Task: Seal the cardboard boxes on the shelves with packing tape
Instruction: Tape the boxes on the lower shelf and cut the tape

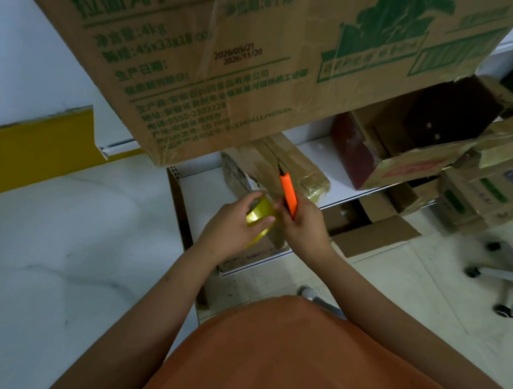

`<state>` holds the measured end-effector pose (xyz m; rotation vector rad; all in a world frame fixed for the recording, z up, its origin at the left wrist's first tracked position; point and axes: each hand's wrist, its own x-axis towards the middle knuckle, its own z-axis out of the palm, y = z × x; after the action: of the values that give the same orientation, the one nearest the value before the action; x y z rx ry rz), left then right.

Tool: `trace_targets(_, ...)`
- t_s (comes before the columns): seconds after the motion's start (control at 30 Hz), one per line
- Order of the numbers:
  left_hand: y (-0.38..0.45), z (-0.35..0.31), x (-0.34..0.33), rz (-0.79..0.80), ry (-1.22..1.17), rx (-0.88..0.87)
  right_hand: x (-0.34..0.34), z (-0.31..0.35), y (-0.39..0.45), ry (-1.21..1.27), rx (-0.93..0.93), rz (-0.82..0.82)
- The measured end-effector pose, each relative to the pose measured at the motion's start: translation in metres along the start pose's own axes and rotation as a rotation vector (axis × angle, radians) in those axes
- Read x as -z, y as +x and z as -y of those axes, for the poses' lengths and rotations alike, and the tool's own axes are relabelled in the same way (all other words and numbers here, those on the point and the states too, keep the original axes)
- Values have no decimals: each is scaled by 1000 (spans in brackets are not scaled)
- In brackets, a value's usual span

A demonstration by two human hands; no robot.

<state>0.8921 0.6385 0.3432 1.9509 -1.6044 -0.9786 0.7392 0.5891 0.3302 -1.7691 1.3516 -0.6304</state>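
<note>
Tape, a yellow roll, sits in the left hand, fingers curled round its rim and thumb over the top, held in the air in front of the lower shelf. Right beside it the right hand grips an orange cutter, its dark tip pointing up and away toward a small box on that shelf. The two hands nearly touch, and the right fingertips seem to be working at the roll's edge, probably hunting for the loose end; I cannot see any strip pulled free.

A big printed box hangs over from the shelf above, close to the person's head. Further right an open box with loose flaps waits, with more cartons behind.

My worry is the cutter: with the tool pinned in the same hand that picks at the tape, a slip could nick the left fingers or slice the roll. The end could also fold back and stick to itself.
</note>
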Motion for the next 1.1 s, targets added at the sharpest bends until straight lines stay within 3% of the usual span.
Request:
trace_targets(0.3,10,-3,6,-36,34,31,20,7,1,122,-10,-77)
trace_targets(0.43,3,-9,6,129,-101,6,39,-15,11,215,-144,-94)
trace_targets(0.5,1,-12,-1,157,-45,1,45,-26,12,209,-185,-105)
trace_targets(0.63,2,-4,-11,12,221,63,66,-31,17,280,-249,-194)
trace_targets(0.9,0,-3,-17,-42,235,98,83,-42,40,27,-151,-81)
trace_targets(1.1,5,6,-25,-92,223,141,75,-49,54,122,-185,-19)
